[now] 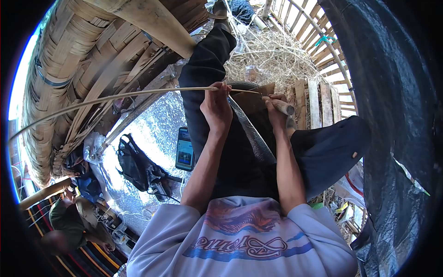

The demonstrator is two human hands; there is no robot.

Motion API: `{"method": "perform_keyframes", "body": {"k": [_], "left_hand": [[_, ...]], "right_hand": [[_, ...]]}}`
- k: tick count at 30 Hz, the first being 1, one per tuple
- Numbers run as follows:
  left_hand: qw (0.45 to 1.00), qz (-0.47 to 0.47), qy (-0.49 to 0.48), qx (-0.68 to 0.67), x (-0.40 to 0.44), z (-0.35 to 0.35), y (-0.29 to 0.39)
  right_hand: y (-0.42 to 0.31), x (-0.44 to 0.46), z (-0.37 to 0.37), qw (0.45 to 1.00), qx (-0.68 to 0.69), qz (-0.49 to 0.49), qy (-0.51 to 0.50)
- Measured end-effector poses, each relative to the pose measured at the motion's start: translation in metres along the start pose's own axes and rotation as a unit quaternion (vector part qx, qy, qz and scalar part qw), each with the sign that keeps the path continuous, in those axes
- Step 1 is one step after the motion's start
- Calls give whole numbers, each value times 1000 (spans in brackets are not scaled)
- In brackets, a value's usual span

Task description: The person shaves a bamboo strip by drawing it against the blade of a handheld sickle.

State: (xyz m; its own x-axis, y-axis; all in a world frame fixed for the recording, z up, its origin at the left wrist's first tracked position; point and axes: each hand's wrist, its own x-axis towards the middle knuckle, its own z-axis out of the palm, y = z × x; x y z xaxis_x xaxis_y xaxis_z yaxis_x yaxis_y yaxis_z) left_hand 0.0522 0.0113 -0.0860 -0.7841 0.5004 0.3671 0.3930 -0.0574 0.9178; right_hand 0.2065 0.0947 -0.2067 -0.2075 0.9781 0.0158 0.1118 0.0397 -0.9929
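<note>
My left hand [217, 108] is closed around a long, thin cane strip [134, 93], thumb and fingers pinching it over my lap. One end bows far out to the left; the short other end points at my right hand [278, 113]. That hand grips a wooden handle [287, 109], its butt sticking out to the right. Whatever metal part the handle carries is small and hard to make out beside the strip's tip. Below the hands, a long grey flat band [251, 131] lies slanting between my legs. A brown board-like piece [263, 94] is behind the strip's tip.
Woven bamboo [83, 55] rises on the left, and a black plastic sheet [383, 115] hangs on the right. A phone [185, 150] and a black bag [134, 161] lie on silvery sheeting [147, 120]. Straw [254, 57] covers the ground ahead. Another person [69, 219] sits at lower left.
</note>
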Motion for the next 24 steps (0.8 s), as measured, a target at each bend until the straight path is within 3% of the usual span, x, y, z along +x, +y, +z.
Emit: {"method": "perform_keyframes", "body": {"k": [9,13,18,22,24], "left_hand": [[999,-32,-13,34,0,-3,6],[1000,-20,-12,-1,1,2,3],[999,-33,-2,28,-1,-4,0],[999,-31,-5,-13,-4,-1,-1],[1000,-18,-4,10,-1,-1,-4]], "right_hand": [[-6,-1,-2,998,35,54,3],[7,-3,-2,1000,-8,0,15],[14,3,0,998,32,44,22],[21,-4,-3,998,-23,-43,28],[28,0,-2,1000,-14,1,20]]}}
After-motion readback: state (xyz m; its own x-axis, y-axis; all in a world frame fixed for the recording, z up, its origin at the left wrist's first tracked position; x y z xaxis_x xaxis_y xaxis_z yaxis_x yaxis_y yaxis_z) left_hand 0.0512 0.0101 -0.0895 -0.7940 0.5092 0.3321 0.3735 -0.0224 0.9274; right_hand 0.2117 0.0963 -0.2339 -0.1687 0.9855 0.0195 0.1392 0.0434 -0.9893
